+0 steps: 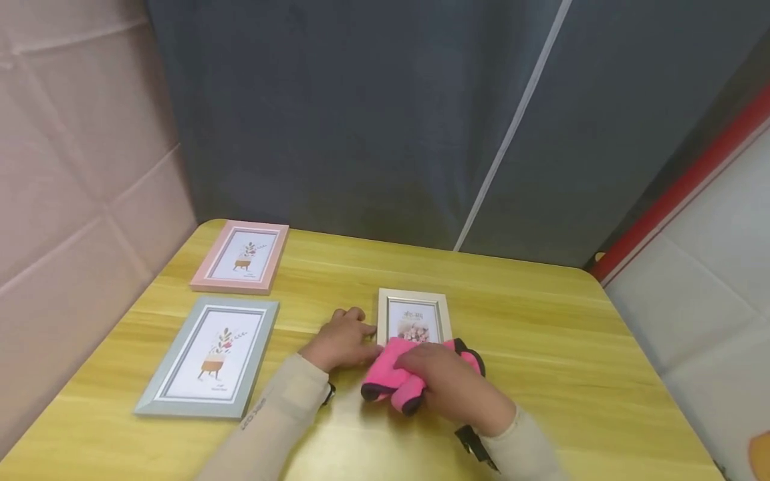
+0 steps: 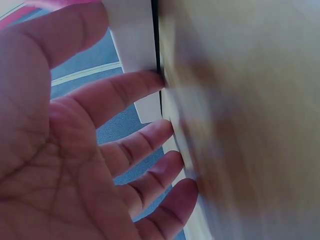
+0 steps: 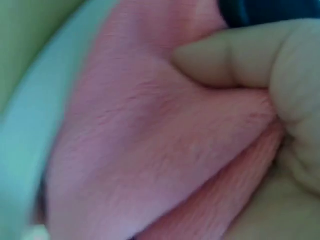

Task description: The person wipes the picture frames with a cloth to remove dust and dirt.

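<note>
Head view: right hand grips pink cloth over the cream frame; left hand, fingers spread, touches its side. Best press lightly, frame braced.

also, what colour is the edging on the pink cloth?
The edging on the pink cloth is black; head view shows it best.

Pink frame lies beyond grey-blue frame; dark backdrop behind both.
</note>
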The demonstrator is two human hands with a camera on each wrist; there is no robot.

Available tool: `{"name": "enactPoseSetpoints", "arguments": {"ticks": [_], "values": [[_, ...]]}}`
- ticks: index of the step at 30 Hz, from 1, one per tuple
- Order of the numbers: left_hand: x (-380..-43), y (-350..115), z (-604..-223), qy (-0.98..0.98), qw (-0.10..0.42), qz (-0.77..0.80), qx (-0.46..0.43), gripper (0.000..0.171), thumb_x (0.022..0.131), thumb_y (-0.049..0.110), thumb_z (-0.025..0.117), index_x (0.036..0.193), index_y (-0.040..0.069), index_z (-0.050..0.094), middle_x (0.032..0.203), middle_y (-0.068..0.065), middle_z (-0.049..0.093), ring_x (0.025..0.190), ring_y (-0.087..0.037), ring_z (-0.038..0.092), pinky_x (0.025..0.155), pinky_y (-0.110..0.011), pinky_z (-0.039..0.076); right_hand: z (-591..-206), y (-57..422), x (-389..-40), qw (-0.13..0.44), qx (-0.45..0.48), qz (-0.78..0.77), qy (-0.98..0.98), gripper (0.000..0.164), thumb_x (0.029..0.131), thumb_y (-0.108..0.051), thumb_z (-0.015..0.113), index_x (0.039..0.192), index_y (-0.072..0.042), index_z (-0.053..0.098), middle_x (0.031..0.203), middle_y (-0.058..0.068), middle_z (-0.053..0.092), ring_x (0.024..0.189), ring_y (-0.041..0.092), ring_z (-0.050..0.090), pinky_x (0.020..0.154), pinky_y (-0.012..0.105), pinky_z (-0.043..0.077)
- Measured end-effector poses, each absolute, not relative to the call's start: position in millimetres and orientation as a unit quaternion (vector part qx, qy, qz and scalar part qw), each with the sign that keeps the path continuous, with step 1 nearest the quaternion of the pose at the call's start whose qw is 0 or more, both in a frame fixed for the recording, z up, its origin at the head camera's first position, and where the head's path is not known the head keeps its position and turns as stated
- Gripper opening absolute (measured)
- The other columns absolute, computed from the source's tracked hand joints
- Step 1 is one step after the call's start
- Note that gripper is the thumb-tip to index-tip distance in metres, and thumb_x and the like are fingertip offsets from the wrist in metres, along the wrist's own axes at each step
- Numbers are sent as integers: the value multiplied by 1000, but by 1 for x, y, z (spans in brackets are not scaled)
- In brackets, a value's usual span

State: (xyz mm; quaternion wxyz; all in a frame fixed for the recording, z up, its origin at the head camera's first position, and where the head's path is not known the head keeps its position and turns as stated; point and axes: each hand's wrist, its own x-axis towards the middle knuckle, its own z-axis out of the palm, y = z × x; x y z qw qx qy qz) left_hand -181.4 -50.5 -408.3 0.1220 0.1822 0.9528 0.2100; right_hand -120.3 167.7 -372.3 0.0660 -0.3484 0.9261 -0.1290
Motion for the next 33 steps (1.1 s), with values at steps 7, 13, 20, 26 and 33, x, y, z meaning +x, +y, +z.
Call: {"name": "enactPoseSetpoints", "arguments": {"ticks": [7,13,20,26,33], "values": [[-181,-51,-408,952,120,206,190,53,91,46,65,132,12,66,139,-15,50,120,-35,43,96,-49,43,-377,162,-118,96,-328,-122,932,40,88,2,68,124,-15,70,124,1,67,122,22,58,105,43,43],[-180,-53,-406,951,123,215,185,53,92,44,66,133,11,65,142,-17,47,125,-38,41,101,-52,41,-366,177,-119,118,-273,-140,944,19,87,-5,71,98,-20,72,90,-7,67,86,16,62,80,37,52],[-180,-52,-405,950,121,220,187,53,93,43,65,133,9,64,143,-18,47,127,-39,40,101,-54,41,-362,183,-122,108,-214,-119,963,20,82,-5,74,83,-23,65,72,-8,54,69,15,49,65,33,42],[-180,-53,-405,949,128,218,188,53,93,44,65,134,9,64,144,-17,46,127,-39,40,102,-53,40,-361,211,-137,-23,-200,-122,972,28,84,0,69,107,-15,72,100,1,70,96,26,64,87,46,52],[-180,-53,-406,949,132,216,189,53,94,43,63,135,9,63,146,-17,44,129,-39,38,102,-54,39,-380,281,-169,-216,-134,-117,960,38,85,8,61,122,3,64,119,24,64,114,45,56,100,59,41]]}}
